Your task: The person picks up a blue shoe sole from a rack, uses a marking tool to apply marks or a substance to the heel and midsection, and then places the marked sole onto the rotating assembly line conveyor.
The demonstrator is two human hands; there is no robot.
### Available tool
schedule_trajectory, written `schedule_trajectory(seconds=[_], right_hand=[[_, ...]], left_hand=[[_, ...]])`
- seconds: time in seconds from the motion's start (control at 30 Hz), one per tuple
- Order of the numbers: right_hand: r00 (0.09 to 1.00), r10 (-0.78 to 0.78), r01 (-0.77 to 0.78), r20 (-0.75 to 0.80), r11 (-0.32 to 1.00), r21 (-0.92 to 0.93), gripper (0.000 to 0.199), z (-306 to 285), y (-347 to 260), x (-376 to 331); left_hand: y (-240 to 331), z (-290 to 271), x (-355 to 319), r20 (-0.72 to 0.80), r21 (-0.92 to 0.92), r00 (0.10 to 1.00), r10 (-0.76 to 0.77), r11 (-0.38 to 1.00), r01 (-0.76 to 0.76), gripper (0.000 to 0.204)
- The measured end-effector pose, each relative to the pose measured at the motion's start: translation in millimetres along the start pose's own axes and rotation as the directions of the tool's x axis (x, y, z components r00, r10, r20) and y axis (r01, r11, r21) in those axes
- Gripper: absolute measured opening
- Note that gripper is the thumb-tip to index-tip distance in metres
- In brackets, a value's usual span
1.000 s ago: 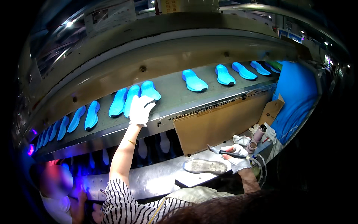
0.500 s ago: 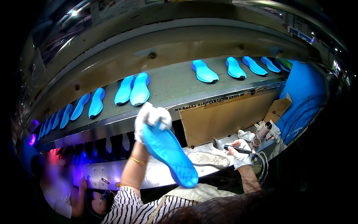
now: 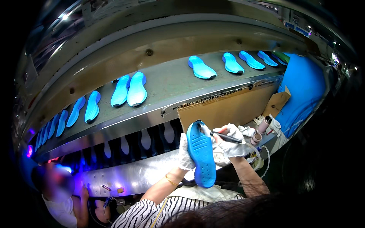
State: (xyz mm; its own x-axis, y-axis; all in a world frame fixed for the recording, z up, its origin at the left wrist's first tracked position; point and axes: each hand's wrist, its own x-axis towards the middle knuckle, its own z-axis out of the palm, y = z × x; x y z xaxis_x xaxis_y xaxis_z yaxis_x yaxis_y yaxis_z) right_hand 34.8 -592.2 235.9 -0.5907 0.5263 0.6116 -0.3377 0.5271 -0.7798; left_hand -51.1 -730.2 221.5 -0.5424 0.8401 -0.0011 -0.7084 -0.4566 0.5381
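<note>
My left hand (image 3: pixel 185 155), in a white glove, grips a blue shoe sole (image 3: pixel 202 157) by its left edge. The sole stands nearly upright, with its grooved and perforated face in view. My right hand (image 3: pixel 231 141), also gloved, is closed on a brush (image 3: pixel 230 138) with a black handle. The brush's head is at the upper end of the sole, seemingly touching it. Behind the sole and my right hand, a pale sole-shaped piece (image 3: pixel 220 156) lies on the metal bench (image 3: pixel 152 169), mostly hidden.
Blue soles (image 3: pixel 137 89) lie spaced along a dark conveyor belt (image 3: pixel 167 81). Cardboard (image 3: pixel 216 108) leans below its edge. Pink-brown pots (image 3: pixel 264 124) and white gloves (image 3: pixel 247 131) lie right, by a blue curved sheet (image 3: pixel 304 95). Another person (image 3: pixel 62 197) sits at the left.
My left hand has lowered the sole and turned it upright before me. My right hand has moved up and left, bringing the brush from over the bench to the sole's upper end.
</note>
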Motion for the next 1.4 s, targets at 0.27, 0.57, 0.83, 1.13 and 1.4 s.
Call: schedule_trajectory(seconds=[0.27, 0.57, 0.83, 1.13, 1.4], right_hand=[[0.949, 0.233, -0.314, 0.213, 0.766, 0.561, 0.019, 14.0, -16.5, -18.8], [0.929, 0.238, -0.338, 0.283, 0.855, 0.393, 0.016, 16.1, -32.7, -43.6], [0.905, 0.252, -0.394, 0.344, 0.803, 0.448, 0.016, 6.7, -19.8, -70.0], [0.917, 0.289, -0.394, 0.276, 0.771, 0.501, 0.011, -7.4, -7.3, -81.1], [0.974, -0.050, 0.004, 0.219, 0.979, 0.204, 0.014, 3.6, -12.4, -63.6]], left_hand=[[-15.3, -19.2, 3.4, 0.072, -0.130, 0.997, 0.028, 0.991, -0.018, 0.073], [3.8, -24.2, 4.8, 0.054, 0.101, 0.998, -0.025, 0.995, 0.020, 0.087], [6.3, -27.7, 3.4, 0.216, -0.054, 0.954, -0.206, 0.973, 0.222, 0.091], [-30.8, -63.4, -29.6, 0.158, -0.097, 0.954, -0.254, 0.958, 0.271, 0.101], [-11.7, -36.6, 10.5, 0.132, 0.001, 0.984, -0.121, 0.993, 0.122, 0.109]])
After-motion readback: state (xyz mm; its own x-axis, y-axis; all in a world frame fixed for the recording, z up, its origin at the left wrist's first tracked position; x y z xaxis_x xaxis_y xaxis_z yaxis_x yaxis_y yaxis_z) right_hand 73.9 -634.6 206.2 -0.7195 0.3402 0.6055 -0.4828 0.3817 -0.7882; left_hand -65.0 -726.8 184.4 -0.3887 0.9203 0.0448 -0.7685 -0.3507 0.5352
